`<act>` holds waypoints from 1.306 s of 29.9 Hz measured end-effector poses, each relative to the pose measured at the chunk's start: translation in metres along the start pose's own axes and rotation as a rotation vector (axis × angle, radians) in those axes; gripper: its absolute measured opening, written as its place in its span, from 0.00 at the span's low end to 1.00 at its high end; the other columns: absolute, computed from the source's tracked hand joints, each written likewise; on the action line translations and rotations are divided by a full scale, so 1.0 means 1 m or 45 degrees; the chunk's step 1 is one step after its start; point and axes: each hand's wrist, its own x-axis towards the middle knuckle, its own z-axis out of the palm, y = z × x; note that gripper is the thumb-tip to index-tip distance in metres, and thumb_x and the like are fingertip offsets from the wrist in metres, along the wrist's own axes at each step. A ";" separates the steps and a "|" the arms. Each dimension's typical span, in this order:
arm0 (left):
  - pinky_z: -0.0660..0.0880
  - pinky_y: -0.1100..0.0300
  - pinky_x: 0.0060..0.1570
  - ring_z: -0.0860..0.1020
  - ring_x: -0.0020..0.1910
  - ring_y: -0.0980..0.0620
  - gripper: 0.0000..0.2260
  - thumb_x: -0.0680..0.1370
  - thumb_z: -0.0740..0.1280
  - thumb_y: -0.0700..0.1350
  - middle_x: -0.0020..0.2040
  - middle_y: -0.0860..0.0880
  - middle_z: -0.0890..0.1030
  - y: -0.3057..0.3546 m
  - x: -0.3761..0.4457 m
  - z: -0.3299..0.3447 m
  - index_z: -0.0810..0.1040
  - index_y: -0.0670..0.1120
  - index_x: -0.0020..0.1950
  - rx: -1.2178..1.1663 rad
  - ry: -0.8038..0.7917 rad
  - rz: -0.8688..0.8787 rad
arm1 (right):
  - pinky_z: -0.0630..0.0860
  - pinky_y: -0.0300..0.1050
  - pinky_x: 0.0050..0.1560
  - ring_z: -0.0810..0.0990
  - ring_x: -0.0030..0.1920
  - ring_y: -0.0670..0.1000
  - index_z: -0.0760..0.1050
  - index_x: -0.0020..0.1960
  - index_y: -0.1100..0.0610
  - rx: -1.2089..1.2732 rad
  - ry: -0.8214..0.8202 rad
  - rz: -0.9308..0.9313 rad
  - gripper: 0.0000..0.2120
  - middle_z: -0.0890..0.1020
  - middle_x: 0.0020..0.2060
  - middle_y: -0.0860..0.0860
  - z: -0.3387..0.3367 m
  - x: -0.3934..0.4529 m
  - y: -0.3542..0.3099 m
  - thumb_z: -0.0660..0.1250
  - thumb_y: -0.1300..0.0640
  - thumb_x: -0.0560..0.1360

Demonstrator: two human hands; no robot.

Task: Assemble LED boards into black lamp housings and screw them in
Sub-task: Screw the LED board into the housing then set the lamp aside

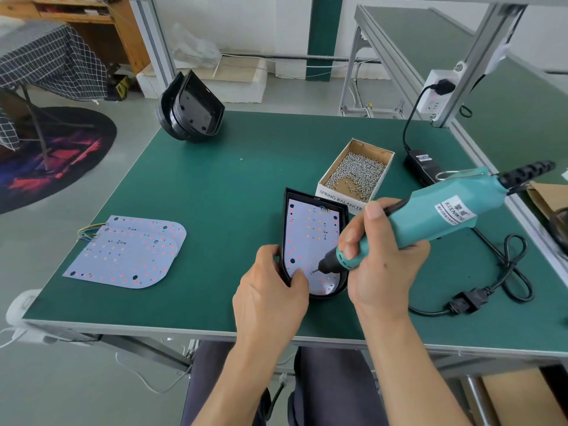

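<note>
- We see the housing [315,241] lying flat at lower centre of the green tabletop [215,186], with an LED board [310,238] seated inside it.
- Our left hand [273,290] holds the housing by its near left edge, the grip narrow, thumb pressing on the board's lower corner.
- Our right hand [381,259] wraps the teal screwdriver [408,222]; its bit meets the board near the rounded lower end, just beside the left thumb.
- The screw box [356,173] sits touching or just beside the housing's upper right corner, so room is tight there.
- Spare boards [129,253] lie stacked at lower left, well apart from the housing, with bare green between them.
- Empty housings [190,109] stand nested at the far left corner of the tabletop, by its edge.
- The housing's rounded end lies near the front edge of the tabletop.
- At right, a power cable [504,272] loops on the tabletop near the right edge, and an adapter [421,164] lies beyond the box.
</note>
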 end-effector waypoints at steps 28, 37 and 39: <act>0.75 0.53 0.43 0.78 0.43 0.51 0.11 0.75 0.68 0.53 0.40 0.57 0.78 0.002 -0.001 0.000 0.71 0.58 0.56 -0.010 0.013 0.024 | 0.67 0.40 0.29 0.67 0.21 0.51 0.78 0.38 0.45 -0.012 -0.041 0.022 0.08 0.72 0.23 0.49 0.004 -0.002 0.002 0.70 0.55 0.75; 0.74 0.53 0.42 0.78 0.43 0.52 0.11 0.75 0.68 0.53 0.40 0.57 0.79 0.002 -0.001 0.000 0.71 0.58 0.57 -0.007 0.017 0.013 | 0.67 0.40 0.29 0.67 0.22 0.51 0.78 0.38 0.45 -0.006 -0.042 0.047 0.08 0.73 0.24 0.49 0.004 -0.003 0.001 0.70 0.55 0.75; 0.75 0.52 0.43 0.78 0.43 0.51 0.12 0.76 0.68 0.53 0.41 0.57 0.79 0.003 -0.002 -0.001 0.71 0.58 0.57 -0.005 0.013 0.009 | 0.67 0.40 0.29 0.67 0.22 0.52 0.79 0.39 0.45 0.000 -0.080 0.046 0.08 0.73 0.24 0.50 0.003 -0.003 0.000 0.70 0.55 0.75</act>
